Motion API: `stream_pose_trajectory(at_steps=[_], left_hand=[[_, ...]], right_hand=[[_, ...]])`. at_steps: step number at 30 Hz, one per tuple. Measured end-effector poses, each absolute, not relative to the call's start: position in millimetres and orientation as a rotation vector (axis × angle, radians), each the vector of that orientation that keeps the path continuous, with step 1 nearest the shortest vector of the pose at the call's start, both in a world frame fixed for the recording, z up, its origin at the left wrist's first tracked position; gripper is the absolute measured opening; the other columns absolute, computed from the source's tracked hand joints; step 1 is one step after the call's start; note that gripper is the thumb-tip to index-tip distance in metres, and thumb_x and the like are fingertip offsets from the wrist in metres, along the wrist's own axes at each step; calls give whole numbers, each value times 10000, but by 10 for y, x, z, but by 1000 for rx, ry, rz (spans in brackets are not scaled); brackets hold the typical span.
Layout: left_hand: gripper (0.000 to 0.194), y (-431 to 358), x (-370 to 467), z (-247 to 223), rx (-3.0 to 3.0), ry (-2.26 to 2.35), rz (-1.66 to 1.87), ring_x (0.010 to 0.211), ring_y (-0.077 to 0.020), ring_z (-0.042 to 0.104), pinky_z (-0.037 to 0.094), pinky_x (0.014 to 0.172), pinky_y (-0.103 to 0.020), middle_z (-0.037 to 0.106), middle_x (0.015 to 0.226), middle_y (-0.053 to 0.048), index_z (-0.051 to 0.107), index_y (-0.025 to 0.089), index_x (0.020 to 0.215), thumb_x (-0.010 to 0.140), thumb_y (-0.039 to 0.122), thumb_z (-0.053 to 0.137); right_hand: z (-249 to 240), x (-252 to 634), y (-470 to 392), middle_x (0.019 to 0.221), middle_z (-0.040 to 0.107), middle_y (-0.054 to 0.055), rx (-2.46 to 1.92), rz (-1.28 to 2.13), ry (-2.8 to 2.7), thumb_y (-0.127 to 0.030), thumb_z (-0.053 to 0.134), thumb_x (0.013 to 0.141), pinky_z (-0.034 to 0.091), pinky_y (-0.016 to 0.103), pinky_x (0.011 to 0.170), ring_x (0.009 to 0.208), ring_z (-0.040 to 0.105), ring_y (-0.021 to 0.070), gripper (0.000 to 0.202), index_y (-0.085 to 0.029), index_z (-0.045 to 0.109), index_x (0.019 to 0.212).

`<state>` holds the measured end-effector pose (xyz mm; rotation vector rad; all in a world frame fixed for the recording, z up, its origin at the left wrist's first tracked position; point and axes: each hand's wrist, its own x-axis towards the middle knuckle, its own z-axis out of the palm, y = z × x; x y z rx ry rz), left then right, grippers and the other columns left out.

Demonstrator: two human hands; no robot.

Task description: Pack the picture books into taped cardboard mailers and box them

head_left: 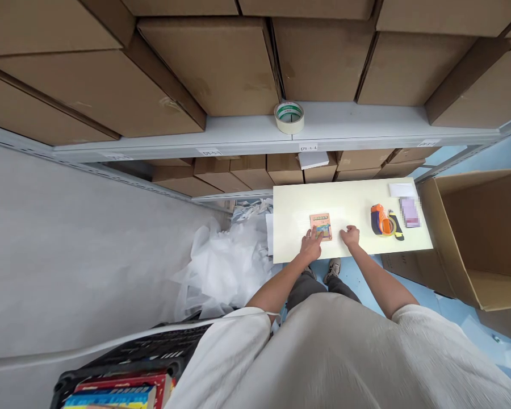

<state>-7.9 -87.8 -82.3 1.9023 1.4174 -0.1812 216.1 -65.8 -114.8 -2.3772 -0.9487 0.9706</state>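
A small, pinkish-orange illustrated book lies flat on the cream-coloured tabletop. My left hand rests on its lower part, with fingers stretched out over the cover. To the right of the book, apart from it, my right hand is held at the tabletop with its fingers curled together. Whatever it pinches, if anything, is too small to make out. Further right on the same table stands an orange and dark blue tape dispenser with a roll of yellowish tape.
A blurred purple item and a white slip lie at the table's right end. A large open carton stands beside it. Shelves of cardboard boxes rise ahead, with a tape roll. White plastic wrapping heaps at left.
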Motion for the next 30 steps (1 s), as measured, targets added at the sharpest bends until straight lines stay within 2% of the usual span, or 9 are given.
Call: stream_pose_trajectory(at_steps=[5,7,11,18,25,30], left_hand=[[846,-872,-86,-826,1930,1408,-249,1675,-427,166,307,1280,-610,86,1851,-106,346,300,1705,910,230,628],[852,-867,-94,-820,1939,1402,-258,1675,-427,166,309,1280,-610,85,1851,-112,341,292,1706,907,217,625],[864,-860,-103,-807,1935,1394,-245,1673,-430,173,304,1280,-619,100,1849,-114,346,304,1702,895,210,638],[869,-856,-120,-802,1925,1391,-235,1676,-421,179,288,1291,-617,91,1851,-100,338,318,1707,898,199,635],[853,-848,-216,-785,1902,1429,-49,1654,-316,293,356,1289,-527,276,1807,-122,253,233,1738,927,131,496],[744,-805,-145,-698,2014,1422,123,1673,-291,244,245,1342,-532,300,1802,-94,383,241,1678,950,100,446]], right_hand=[[-1227,2163,-605,994,705,82,-2352,1037,-917,-271,768,685,567,458,956,983,706,288,253,-252,684,924],[-1216,2153,-590,955,706,64,-2408,1080,-872,-274,776,690,566,453,935,966,707,288,301,-255,654,966],[-1111,2061,-574,912,709,26,-2376,1132,-826,-281,787,700,566,351,825,896,709,254,488,-242,617,1155],[-924,1661,-605,874,737,15,-2118,1167,-1518,-164,637,822,502,282,779,846,696,216,411,-212,665,1230],[-976,1488,-640,1007,778,53,-2055,1185,-1768,-93,583,856,520,285,925,968,717,212,425,-191,705,1251],[-982,1541,-687,1160,798,95,-2008,1186,-1819,-115,536,927,530,320,997,1074,731,240,376,-200,755,1221]])
